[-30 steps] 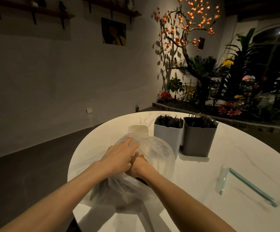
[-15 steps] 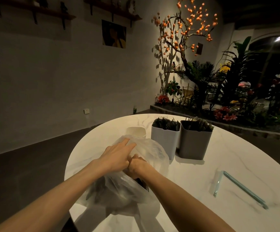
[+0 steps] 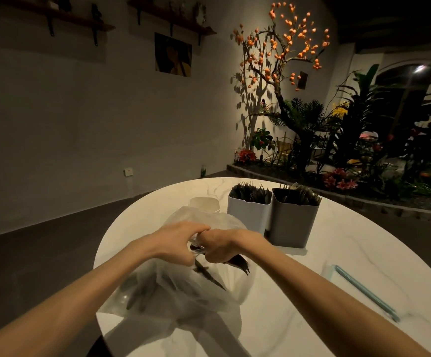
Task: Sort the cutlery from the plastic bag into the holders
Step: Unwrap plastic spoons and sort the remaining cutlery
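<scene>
A clear plastic bag (image 3: 173, 292) lies on the round white table (image 3: 299, 292) with dark cutlery showing through it. My left hand (image 3: 180, 240) pinches the plastic at the bag's mouth. Right beside it, my right hand (image 3: 220, 244) is curled round a bunch of dark cutlery (image 3: 238, 261) whose ends stick out below the fist, above the bag's opening. Behind my hands stand two holders side by side: a light grey one (image 3: 247, 215) and a darker grey one (image 3: 293, 225), both packed with dark cutlery.
A small white container (image 3: 205, 203) stands behind the bag, left of the holders. A long pale blue wrapped stick (image 3: 363, 289) lies on the table at the right. The table's edge curves close on the left; a lit planter fills the far right.
My right hand has come up out of the bag with a bunch of cutlery. My left hand went from lying flat on the bag to pinching its mouth.
</scene>
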The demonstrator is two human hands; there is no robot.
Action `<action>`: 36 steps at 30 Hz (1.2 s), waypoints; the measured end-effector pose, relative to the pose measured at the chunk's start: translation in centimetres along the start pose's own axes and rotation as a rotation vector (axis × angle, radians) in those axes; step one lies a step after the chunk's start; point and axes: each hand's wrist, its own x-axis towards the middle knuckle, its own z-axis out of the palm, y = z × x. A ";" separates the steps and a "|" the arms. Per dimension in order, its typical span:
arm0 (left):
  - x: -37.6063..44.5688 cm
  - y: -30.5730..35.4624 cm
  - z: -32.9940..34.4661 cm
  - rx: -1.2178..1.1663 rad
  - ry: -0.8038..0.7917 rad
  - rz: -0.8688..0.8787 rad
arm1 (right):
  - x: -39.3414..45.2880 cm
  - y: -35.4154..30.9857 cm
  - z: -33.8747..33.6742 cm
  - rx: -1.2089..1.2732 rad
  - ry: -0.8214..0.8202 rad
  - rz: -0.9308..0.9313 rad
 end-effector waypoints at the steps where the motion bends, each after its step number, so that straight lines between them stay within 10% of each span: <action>1: 0.1 0.2 0.2 -0.031 -0.022 0.013 | -0.4 0.5 -0.1 0.010 -0.004 0.003; 8: 2.3 2.2 2.7 0.369 0.125 0.077 | -3.7 3.0 0.0 0.121 -0.070 -0.125; 21: 5.1 7.1 6.5 -0.605 -0.278 0.120 | -10.4 13.2 -1.7 0.681 -0.038 0.008; 27: 6.1 7.7 8.5 -1.172 -0.282 0.149 | -14.2 16.5 -0.8 1.398 0.421 -0.157; 36: 8.6 9.3 14.5 -1.391 -0.181 0.043 | -7.1 14.8 9.0 1.672 0.906 -0.070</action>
